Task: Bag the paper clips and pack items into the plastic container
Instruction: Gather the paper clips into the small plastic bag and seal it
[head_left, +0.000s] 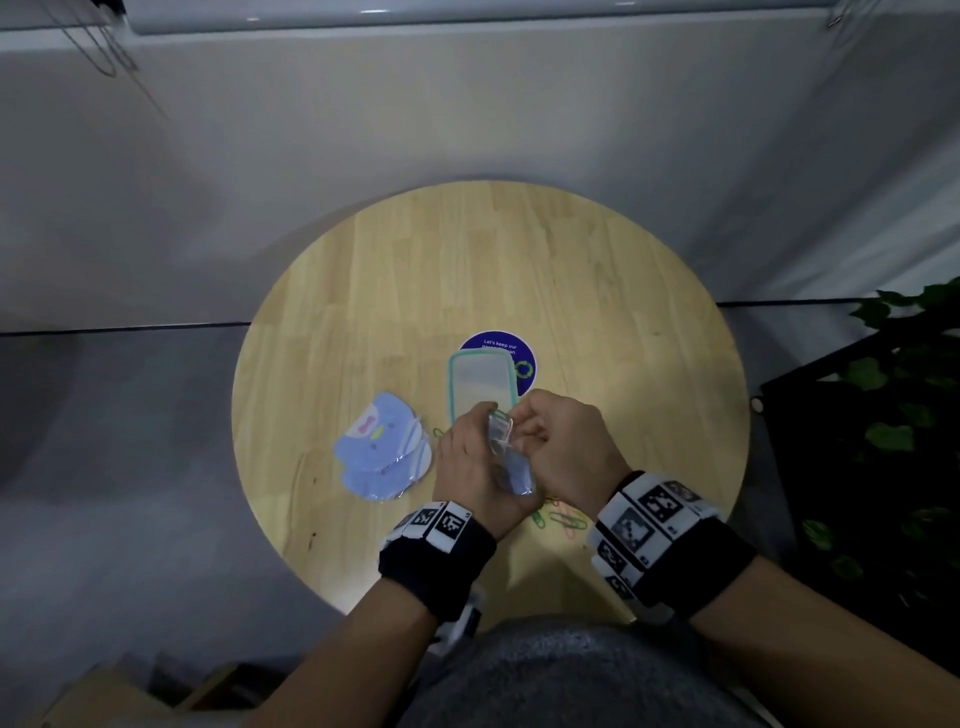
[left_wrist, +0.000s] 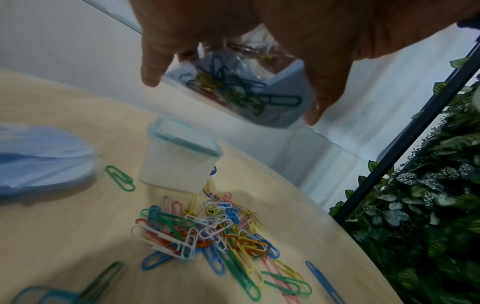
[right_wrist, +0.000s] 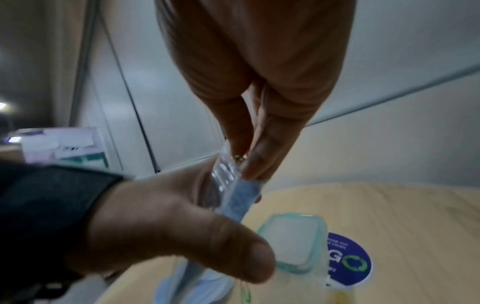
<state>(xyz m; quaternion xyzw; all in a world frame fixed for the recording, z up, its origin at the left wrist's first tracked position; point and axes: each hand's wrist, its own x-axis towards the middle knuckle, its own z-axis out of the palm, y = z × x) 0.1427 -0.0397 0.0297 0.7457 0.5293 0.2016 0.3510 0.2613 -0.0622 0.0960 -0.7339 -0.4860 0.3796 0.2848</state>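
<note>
My left hand (head_left: 475, 436) holds a small clear bag (head_left: 506, 460) with a blue backing above the table, its mouth upward. Several coloured paper clips lie inside the bag (left_wrist: 241, 88). My right hand (head_left: 517, 418) pinches a paper clip (right_wrist: 240, 158) at the bag's mouth (right_wrist: 228, 174). A loose pile of coloured paper clips (left_wrist: 207, 230) lies on the table under the hands, partly showing in the head view (head_left: 563, 519). The plastic container (head_left: 480, 384) with a teal rim stands just beyond the hands, its lid on (left_wrist: 182, 139).
A stack of blue cartoon-print bags (head_left: 384, 447) lies left of the hands. One green clip (left_wrist: 120, 178) lies apart, beside the container. A round purple sticker (head_left: 524, 358) is on the round wooden table (head_left: 467, 270). A leafy plant on a black stand (head_left: 893, 441) is at the right.
</note>
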